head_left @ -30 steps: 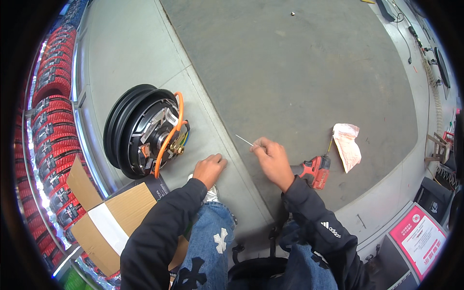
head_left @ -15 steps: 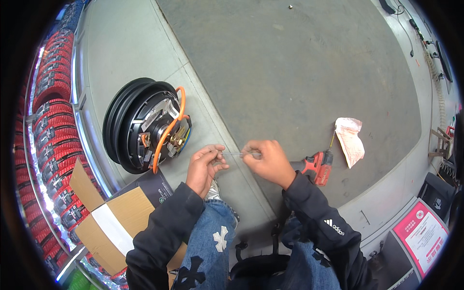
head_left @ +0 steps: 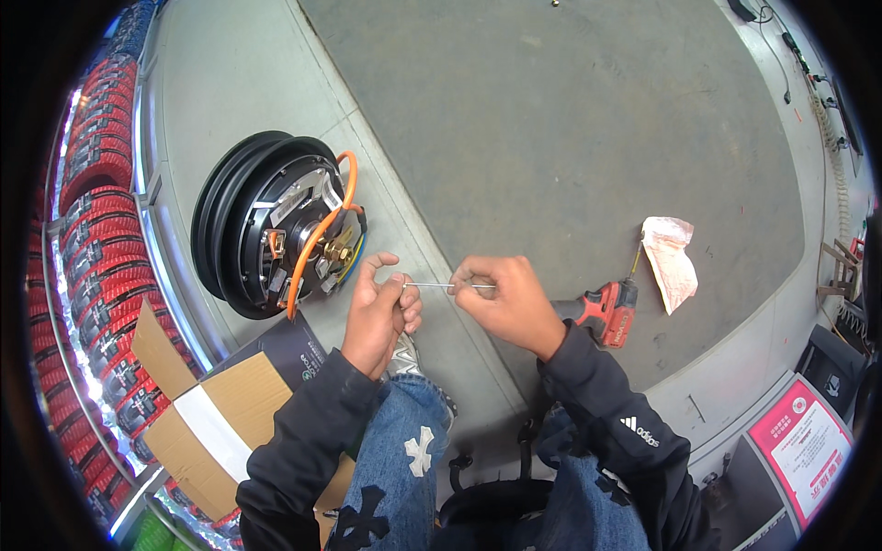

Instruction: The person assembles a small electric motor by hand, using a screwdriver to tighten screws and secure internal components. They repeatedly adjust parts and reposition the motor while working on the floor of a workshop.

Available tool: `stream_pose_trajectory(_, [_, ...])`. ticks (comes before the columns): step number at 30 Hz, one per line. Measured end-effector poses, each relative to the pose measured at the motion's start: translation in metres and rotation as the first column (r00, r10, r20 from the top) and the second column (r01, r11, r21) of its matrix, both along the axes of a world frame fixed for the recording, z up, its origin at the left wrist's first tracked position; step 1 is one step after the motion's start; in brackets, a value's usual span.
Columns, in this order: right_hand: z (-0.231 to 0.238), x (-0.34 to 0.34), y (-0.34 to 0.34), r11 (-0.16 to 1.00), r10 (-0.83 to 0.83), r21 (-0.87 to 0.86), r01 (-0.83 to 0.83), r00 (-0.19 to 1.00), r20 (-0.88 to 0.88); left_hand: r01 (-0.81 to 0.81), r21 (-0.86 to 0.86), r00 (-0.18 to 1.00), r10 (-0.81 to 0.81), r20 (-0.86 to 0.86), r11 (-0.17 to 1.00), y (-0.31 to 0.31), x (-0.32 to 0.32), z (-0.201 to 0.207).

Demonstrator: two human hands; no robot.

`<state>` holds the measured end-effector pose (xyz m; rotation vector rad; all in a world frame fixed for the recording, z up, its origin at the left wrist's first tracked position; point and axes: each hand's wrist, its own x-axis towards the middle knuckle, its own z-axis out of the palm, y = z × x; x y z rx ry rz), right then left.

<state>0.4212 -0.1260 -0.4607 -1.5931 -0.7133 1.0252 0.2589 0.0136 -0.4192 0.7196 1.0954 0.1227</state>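
Between my two hands runs a thin, straight metal rod point(head_left: 432, 285), held roughly level above the floor. Its left end is pinched by my left hand point(head_left: 379, 312), thumb against curled fingers with the index finger raised. The rod's other end lies in the fingers of my right hand point(head_left: 507, 301), which is closed around it with the back of the hand upward. Beyond my left hand stands a black hub motor wheel point(head_left: 266, 225), its axle facing right and a thick orange cable point(head_left: 312, 243) looping over its face.
A red and black cordless drill point(head_left: 611, 314) lies right of my right hand, its long bit beside a crumpled pale packet point(head_left: 671, 264). An opened cardboard box point(head_left: 243, 395) and a dark box point(head_left: 285, 354) sit at lower left. Red-wrapped tyres point(head_left: 110, 257) line the left rack.
My left hand has shifted slightly left and its index finger has lifted, so more of the rod shows between the hands. The right hand keeps its grip, a little to the left.
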Motion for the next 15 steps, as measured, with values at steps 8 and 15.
stream_pose_trajectory(8, [0.010, 0.006, 0.000, 0.994, 0.066, -0.085, -0.062, 0.997, 0.040, 0.109, 0.078, 0.993, -0.112, 0.024, 0.991, 0.004, -0.004, -0.004])
stream_pose_trajectory(15, [0.034, 0.017, 0.007, 0.980, 0.199, -0.086, -0.182, 0.939, 0.282, 0.517, 0.476, 0.854, -0.469, -0.226, 0.711, 0.021, -0.006, 0.012])
